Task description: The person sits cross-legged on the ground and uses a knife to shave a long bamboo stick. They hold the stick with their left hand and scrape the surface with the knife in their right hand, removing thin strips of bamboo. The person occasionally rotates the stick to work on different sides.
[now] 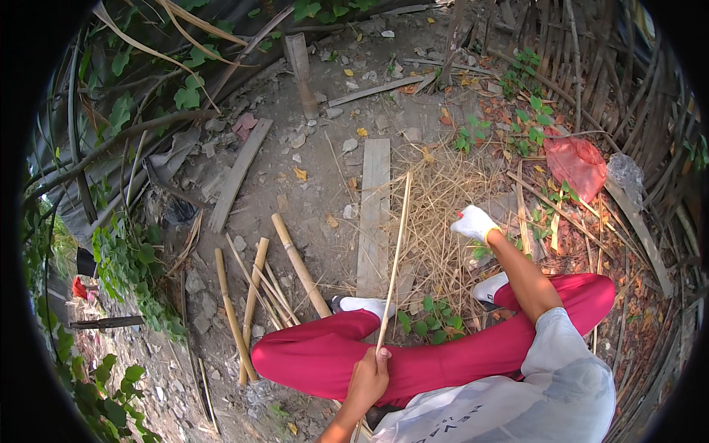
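- My bare left hand [368,378] holds one long, thin, pale bamboo strip [396,255].
- My white-gloved right hand [475,223] is near dry, yellowish straw [432,210]; I cannot tell its grip.

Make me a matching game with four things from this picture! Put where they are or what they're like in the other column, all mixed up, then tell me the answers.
Things:
1. Strip
2. Red bag
3. Right hand
4. Trousers

Clues:
A. Inside a white glove
B. Made of crimson cloth
C. Held in the left hand
D. Beside clear plastic, at the right

Right pairs: 1-C, 2-D, 3-A, 4-B
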Demonstrator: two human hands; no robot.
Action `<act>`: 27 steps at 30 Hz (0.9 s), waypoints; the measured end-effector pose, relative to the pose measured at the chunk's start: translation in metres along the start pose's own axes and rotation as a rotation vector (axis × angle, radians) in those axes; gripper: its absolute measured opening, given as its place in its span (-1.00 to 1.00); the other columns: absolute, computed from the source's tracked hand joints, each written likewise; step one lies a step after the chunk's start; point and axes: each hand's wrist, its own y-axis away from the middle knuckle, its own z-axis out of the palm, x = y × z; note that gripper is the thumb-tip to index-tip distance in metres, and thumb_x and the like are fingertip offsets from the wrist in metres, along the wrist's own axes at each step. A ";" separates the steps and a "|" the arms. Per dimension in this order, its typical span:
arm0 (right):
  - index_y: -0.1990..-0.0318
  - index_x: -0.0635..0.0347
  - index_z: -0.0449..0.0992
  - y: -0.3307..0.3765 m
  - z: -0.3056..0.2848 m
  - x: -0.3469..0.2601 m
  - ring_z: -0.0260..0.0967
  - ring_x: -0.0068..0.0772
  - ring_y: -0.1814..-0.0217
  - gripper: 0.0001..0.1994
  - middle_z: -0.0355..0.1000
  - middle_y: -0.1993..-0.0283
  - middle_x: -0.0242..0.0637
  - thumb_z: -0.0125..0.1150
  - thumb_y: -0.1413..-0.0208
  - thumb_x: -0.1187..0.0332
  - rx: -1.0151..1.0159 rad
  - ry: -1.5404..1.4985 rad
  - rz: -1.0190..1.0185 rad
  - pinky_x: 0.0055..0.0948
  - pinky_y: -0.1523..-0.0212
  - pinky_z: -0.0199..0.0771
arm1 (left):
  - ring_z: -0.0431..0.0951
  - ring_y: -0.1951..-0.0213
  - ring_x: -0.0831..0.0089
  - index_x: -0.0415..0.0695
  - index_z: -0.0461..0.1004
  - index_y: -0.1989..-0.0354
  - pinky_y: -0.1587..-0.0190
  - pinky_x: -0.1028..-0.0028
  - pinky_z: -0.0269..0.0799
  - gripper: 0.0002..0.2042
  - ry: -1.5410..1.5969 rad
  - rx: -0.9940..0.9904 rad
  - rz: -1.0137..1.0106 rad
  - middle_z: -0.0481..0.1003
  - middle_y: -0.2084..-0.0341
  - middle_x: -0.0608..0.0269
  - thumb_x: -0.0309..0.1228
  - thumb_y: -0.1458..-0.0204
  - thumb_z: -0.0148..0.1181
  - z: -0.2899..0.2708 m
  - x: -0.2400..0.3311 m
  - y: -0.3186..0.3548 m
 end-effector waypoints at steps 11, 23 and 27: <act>0.52 0.29 0.52 0.115 0.015 -0.118 0.44 0.31 0.35 -0.61 0.45 0.48 0.17 0.19 0.03 0.06 -0.041 -0.068 -0.506 0.07 0.25 0.47 | 0.30 0.66 0.58 -0.18 0.35 0.03 0.59 0.47 0.26 -0.69 0.548 -0.095 -0.051 0.37 0.57 0.32 -0.18 -0.48 -0.19 0.013 -0.003 -0.049; 0.47 0.15 0.63 0.136 0.047 -0.134 0.57 0.19 0.30 -0.73 0.56 0.42 0.04 0.18 0.03 0.14 -0.049 0.103 -0.579 0.03 0.23 0.59 | 0.12 0.71 0.66 -0.12 0.37 0.12 0.68 0.55 0.10 -0.69 0.953 -0.185 -0.322 0.25 0.61 0.43 -0.17 -0.49 -0.23 0.008 0.006 -0.063; 0.53 0.15 0.61 0.136 0.052 -0.133 0.56 0.15 0.40 -0.75 0.53 0.52 0.00 0.22 0.09 0.15 -0.033 0.164 -0.542 -0.02 0.32 0.59 | 0.10 0.70 0.67 -0.09 0.36 0.22 0.69 0.58 0.00 -0.69 0.903 -0.175 -0.331 0.13 0.67 0.50 -0.16 -0.47 -0.21 0.015 0.011 -0.064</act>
